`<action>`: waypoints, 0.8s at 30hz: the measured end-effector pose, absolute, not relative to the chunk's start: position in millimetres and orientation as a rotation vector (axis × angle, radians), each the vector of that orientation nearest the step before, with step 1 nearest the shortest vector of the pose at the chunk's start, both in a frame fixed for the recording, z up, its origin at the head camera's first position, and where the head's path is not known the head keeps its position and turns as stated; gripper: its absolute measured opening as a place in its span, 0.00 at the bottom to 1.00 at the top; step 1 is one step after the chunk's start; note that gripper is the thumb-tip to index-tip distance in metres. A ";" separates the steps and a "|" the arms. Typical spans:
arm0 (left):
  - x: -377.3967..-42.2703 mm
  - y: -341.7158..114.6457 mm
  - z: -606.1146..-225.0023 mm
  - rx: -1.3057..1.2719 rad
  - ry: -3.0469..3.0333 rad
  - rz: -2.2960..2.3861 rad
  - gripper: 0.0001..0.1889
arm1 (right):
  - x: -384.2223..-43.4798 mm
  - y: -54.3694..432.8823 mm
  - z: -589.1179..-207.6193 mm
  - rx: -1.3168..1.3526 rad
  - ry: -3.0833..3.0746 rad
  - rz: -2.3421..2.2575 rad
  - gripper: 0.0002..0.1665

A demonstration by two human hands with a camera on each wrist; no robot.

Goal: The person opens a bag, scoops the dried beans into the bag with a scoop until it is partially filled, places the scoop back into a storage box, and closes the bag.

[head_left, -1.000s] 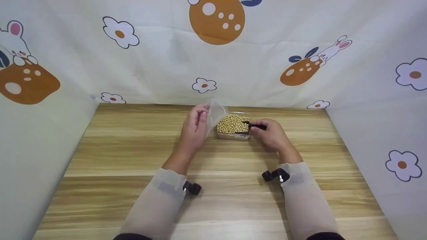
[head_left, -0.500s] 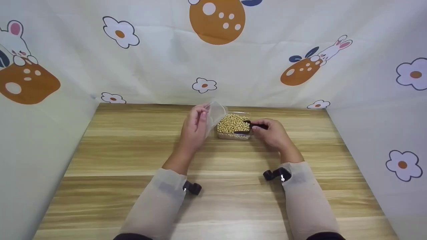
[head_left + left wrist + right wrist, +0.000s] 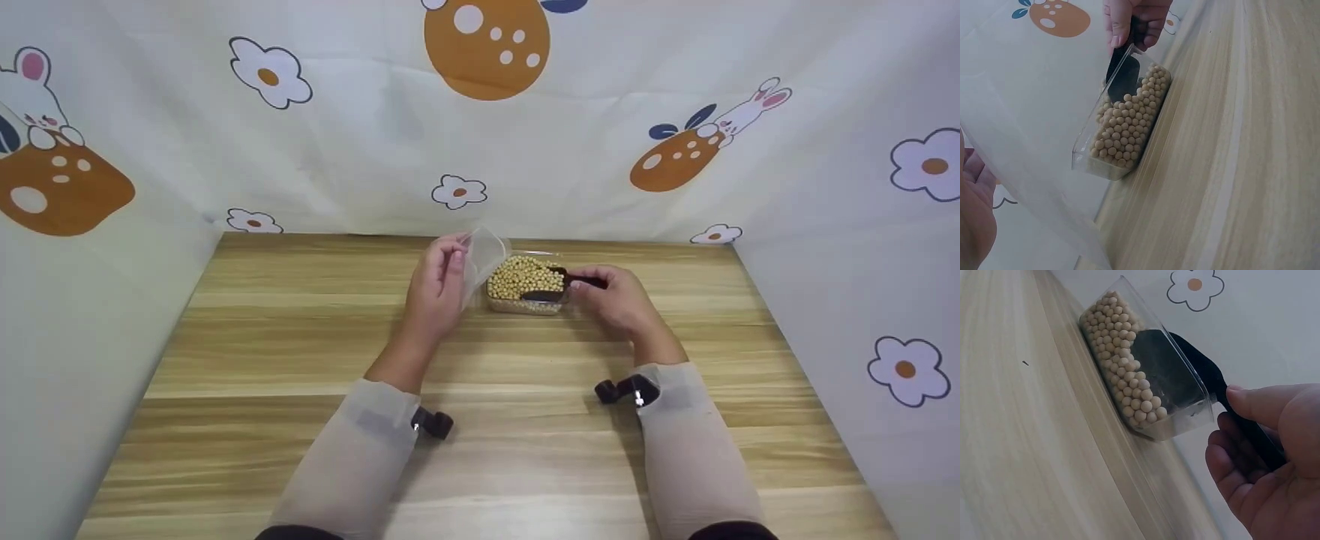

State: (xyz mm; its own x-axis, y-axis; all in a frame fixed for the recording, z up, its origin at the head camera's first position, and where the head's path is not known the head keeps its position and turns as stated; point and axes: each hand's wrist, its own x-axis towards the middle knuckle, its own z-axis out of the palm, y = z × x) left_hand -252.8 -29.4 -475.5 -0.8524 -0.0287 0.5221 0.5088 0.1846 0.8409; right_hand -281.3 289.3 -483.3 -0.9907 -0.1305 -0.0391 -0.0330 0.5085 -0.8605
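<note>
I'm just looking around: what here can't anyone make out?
Right wrist view: the rear end of the scoop handle, hidden by the right hand.
Left wrist view: most of the left hand, cut off by the left edge.
Left wrist view: the lower end of the scoop blade, hidden by the beads.

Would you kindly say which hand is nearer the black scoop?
Right: the right hand grips the scoop; the left hand is apart from it, across the clear box.
</note>
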 end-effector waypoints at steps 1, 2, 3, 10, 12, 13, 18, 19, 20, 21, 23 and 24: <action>-252.4 -29.5 -475.1 -0.445 -2.054 -1.709 0.11 | -281.7 290.0 -483.7 -0.145 2.628 -1.521 0.18; -252.2 -29.7 -474.8 -0.440 -2.061 -1.707 0.11 | -282.2 290.8 -484.1 -0.148 2.615 -1.536 0.18; -251.9 -29.8 -474.4 -0.439 -2.065 -1.708 0.11 | -282.8 291.9 -484.6 -0.150 2.608 -1.544 0.18; -251.8 -30.0 -473.6 -0.457 -2.044 -1.721 0.11 | -285.3 297.9 -485.4 -0.129 2.517 -1.654 0.20; -252.3 -29.9 -474.0 -0.465 -2.033 -1.723 0.11 | -285.2 298.9 -484.6 -0.117 2.486 -1.696 0.20; -252.6 -29.8 -474.2 -0.470 -2.028 -1.724 0.11 | -285.1 299.1 -484.0 -0.107 2.473 -1.713 0.21; -253.6 -29.4 -475.6 -0.491 -1.994 -1.734 0.10 | -285.4 300.4 -481.1 -0.071 2.448 -1.738 0.22; -253.6 -29.3 -476.0 -0.492 -1.991 -1.729 0.10 | -285.5 300.6 -480.5 -0.063 2.447 -1.739 0.22; -253.3 -29.3 -476.1 -0.493 -1.987 -1.727 0.09 | -285.5 300.7 -479.8 -0.059 2.448 -1.737 0.22; -253.2 -29.3 -476.2 -0.493 -1.986 -1.722 0.09 | -285.4 300.6 -479.0 -0.047 2.444 -1.743 0.21; -253.0 -29.3 -476.5 -0.492 -1.989 -1.709 0.09 | -285.3 300.4 -477.7 -0.042 2.443 -1.749 0.21; -252.8 -29.3 -476.5 -0.489 -1.995 -1.701 0.09 | -285.1 300.3 -477.2 -0.041 2.438 -1.759 0.21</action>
